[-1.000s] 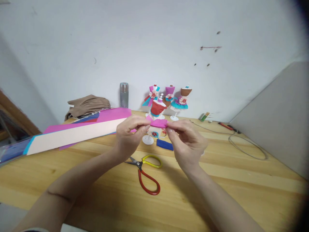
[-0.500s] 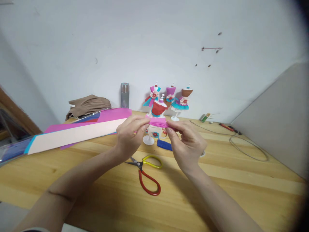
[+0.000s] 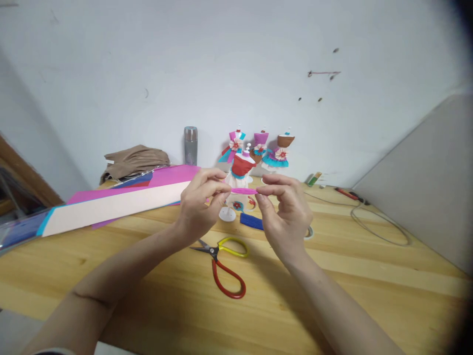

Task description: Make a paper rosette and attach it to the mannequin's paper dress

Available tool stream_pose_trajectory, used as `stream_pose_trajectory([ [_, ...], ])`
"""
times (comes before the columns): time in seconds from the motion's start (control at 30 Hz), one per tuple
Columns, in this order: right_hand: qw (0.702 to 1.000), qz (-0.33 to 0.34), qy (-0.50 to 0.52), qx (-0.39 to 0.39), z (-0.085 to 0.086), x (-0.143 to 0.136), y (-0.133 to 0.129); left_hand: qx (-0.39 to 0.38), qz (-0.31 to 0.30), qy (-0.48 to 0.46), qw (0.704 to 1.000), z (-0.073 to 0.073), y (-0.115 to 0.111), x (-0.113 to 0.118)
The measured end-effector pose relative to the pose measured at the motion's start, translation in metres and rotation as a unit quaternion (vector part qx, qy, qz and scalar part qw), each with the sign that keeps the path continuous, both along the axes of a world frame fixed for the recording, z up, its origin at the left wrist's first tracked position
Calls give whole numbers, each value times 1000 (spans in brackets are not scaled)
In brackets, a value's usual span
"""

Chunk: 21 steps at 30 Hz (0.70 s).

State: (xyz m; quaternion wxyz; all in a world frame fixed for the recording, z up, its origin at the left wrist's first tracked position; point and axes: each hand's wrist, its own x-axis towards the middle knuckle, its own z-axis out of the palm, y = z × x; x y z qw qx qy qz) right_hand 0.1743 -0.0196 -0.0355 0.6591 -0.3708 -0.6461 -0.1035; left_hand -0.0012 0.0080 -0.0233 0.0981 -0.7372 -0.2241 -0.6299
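Note:
A narrow folded strip of pink crepe paper (image 3: 243, 191) is stretched level in the air, its layers showing edge-on. My left hand (image 3: 201, 199) pinches its left end between thumb and finger. At the other end my right hand (image 3: 286, 209) holds it in a matching pinch. Just behind the strip stands a small mannequin (image 3: 243, 165) with a red top, its lower part partly hidden. Below the hands, scissors (image 3: 214, 252) with one yellow and one red handle lie partly open on the wooden table (image 3: 166, 296). A folded blue strip (image 3: 252, 221) lies near my right hand.
Several dressed mannequins (image 3: 285, 143) stand by the wall. A grey flask (image 3: 190, 146), brown cloth (image 3: 136, 161) and coloured paper sheets (image 3: 118, 207) are at the left. A roll of tape (image 3: 309, 232), a green tube (image 3: 314, 179) and a cable (image 3: 380, 241) lie at the right.
The pink strip has turned from showing its flat face to showing its thin edge. Fingers of both hands have lifted and spread a little, while the pinches stay on its ends.

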Motion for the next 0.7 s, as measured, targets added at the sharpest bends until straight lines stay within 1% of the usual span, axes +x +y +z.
stream_pose_trajectory([
  [0.07,1000,18,-9,-1,1,2,1,-7,-9,10,1000,1,1,-2],
  [0.17,999,36,-23,2,2,4,1,15,-14,22,1000,4,3,-4],
  [0.27,999,11,-46,25,4,4,0,36,-5,36,999,6,4,-5],
  [0.33,998,-14,-51,38,5,4,-1,48,20,42,998,7,3,-5],
  [0.37,998,-26,-51,41,5,3,-1,61,42,44,996,6,3,-5],
  [0.47,995,-51,-61,57,5,3,-1,143,118,35,982,3,3,-5],
  [0.53,991,-64,-79,85,4,2,-1,208,145,37,967,0,4,-6],
  [0.6,984,-79,-99,128,4,2,-1,256,142,38,955,-3,6,-8],
  [0.7,972,-104,-117,178,3,3,-4,296,116,33,948,-4,8,-13],
])
